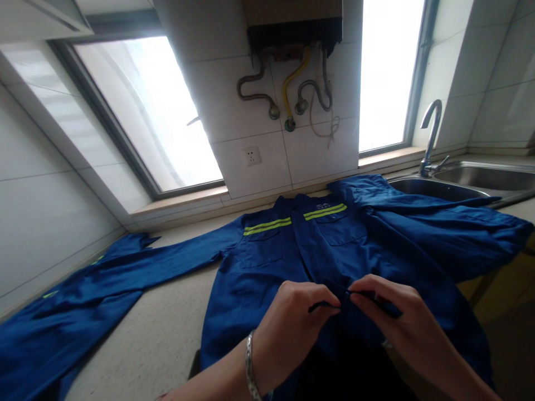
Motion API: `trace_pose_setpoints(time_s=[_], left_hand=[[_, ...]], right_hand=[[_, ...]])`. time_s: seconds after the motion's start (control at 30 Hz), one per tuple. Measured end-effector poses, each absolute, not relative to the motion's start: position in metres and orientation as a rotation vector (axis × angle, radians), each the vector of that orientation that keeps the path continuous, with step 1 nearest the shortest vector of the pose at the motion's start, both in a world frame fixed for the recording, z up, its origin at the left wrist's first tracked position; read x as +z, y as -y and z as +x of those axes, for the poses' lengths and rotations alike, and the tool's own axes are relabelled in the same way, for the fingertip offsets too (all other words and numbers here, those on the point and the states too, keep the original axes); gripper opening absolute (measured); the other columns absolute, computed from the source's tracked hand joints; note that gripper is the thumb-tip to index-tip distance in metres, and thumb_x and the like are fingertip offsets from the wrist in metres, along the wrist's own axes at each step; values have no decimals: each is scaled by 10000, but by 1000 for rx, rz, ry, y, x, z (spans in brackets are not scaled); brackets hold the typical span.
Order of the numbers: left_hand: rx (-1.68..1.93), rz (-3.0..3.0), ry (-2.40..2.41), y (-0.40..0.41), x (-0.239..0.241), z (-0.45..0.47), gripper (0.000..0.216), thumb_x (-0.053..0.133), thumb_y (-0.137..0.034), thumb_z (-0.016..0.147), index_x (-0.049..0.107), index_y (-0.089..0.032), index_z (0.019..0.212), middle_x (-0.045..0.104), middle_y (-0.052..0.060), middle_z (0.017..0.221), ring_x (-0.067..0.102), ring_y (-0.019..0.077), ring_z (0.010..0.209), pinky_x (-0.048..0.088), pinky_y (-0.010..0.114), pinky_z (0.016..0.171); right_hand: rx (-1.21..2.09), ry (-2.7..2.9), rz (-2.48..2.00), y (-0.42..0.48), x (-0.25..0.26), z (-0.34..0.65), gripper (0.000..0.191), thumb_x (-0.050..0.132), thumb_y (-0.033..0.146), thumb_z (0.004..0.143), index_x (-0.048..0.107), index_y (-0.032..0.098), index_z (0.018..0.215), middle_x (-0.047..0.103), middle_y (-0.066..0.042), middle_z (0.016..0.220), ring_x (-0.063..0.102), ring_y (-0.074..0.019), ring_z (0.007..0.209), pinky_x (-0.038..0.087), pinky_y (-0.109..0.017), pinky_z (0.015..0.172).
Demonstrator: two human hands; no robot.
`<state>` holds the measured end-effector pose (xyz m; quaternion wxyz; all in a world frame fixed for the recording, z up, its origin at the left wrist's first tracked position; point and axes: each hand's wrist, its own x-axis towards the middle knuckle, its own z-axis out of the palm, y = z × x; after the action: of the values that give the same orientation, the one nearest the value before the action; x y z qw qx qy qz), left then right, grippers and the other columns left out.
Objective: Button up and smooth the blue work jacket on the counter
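Note:
A blue work jacket [267,256] with yellow reflective stripes lies front-up on a beige counter [167,328], one sleeve stretched far to the left. My left hand [288,326], a silver bracelet on its wrist, pinches the left edge of the front opening near the hem. Just beside it, my right hand [388,312] pinches the opposite edge of that opening. The fingertips of both hands nearly meet at the middle of the jacket.
A steel sink [472,181] with a curved tap [430,136] sits at the back right, with the jacket's right sleeve draped toward it. Two bright windows flank a tiled wall with a socket [252,156], pipes and a water heater [292,25] above.

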<state>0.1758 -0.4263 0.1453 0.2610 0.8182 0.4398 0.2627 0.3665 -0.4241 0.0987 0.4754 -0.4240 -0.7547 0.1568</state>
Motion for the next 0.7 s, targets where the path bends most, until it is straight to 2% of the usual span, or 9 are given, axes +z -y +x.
trace_pose_setpoints(time_s=[0.2,0.4,0.57,0.7], left_hand=[[766,2308,-1154,426,146,175,300,431,-138,910,709,-213,995,676,24,855,619,109,755,471,192,692],[794,2310,-1234,432,139,176,361,381,-66,886,592,-216,1138,647,29,1016,604,131,952,481,252,866],[818,2212,-1275,433,133,177,217,465,-79,860,462,-209,1035,641,21,962,615,126,904,493,231,836],[848,2268,-1173,431,128,177,222,439,-45,859,405,-213,1001,615,19,964,613,114,886,494,210,804]], right_hand=[[454,1881,-1032,424,93,367,190,516,331,889,661,211,862,674,-7,790,634,-141,726,507,-200,651],[481,1878,-1058,422,91,367,213,503,344,893,658,205,851,665,1,763,620,-134,697,500,-209,632],[520,1887,-1069,420,94,366,237,495,358,894,668,203,847,673,2,751,615,-137,674,498,-218,600],[558,1878,-1060,418,93,367,234,522,371,880,679,205,827,681,3,759,625,-147,695,509,-220,607]])
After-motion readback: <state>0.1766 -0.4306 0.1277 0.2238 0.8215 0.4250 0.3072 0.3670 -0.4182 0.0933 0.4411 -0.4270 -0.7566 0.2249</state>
